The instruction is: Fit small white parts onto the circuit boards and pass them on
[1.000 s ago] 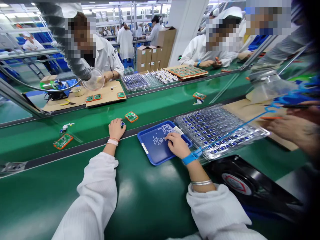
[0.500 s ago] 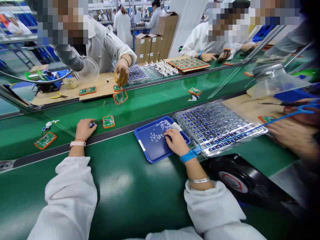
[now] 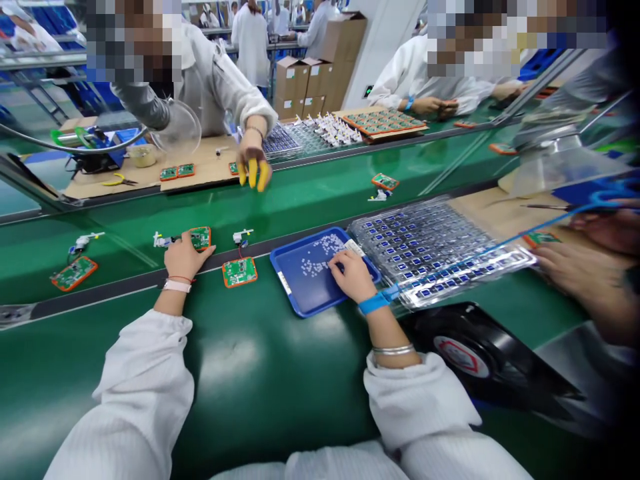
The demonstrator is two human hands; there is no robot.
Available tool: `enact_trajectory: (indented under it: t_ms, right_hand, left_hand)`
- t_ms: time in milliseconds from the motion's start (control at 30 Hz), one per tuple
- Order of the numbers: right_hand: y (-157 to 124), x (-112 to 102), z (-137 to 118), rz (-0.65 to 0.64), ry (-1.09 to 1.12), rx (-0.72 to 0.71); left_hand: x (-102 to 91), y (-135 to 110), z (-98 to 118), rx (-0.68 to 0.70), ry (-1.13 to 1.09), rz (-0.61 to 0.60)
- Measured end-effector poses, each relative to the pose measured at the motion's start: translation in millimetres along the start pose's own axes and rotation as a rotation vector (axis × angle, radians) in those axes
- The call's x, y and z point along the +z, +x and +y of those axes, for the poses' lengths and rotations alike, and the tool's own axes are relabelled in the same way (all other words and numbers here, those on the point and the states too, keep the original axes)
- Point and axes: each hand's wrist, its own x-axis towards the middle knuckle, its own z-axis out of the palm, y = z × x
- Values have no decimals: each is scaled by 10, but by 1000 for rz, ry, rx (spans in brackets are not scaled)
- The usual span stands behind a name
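Note:
My left hand is at the near edge of the green belt, with thumb and fingertips closed round an orange-edged green circuit board. A small white wired part lies left of those fingers. Just to the right rests a second circuit board, wired to another white part. My right hand is over the right side of a blue tray, thumb and forefinger pinched beside tiny white pieces. Whatever is in that pinch is too small to see. A blue strap circles the right wrist.
Clear plastic trays of small dark-blue parts stand right of the blue tray, near a black tape dispenser. Another circuit board lies on the belt at left. A co-worker's yellow-tipped hand reaches over the belt; another person's hands are at right.
My left hand has moved right, from a dark wired part onto the board. A second board now lies beside it, and the co-worker's hand has lost its board. My right hand stays over the tray.

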Motion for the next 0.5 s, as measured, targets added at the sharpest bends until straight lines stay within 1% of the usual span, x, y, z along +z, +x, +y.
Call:
enact_trajectory:
  t_ms: [167,233,300,400,500]
  right_hand:
    - [51,57,65,-5,-2,53]
    - [56,67,89,-7,16,49]
    - [56,63,108,-6,35,48]
    - [46,36,126,-8,45,46]
    - [29,3,124,-25,27,26]
  left_hand:
    - [53,106,-61,-83,-58,45]
    - [59,139,-141,-119,-119,38]
    - [55,143,-265,-145,-222,19]
    - [39,51,-477,-125,-419,23]
    - [-1,-180,-610,-34,-504,99]
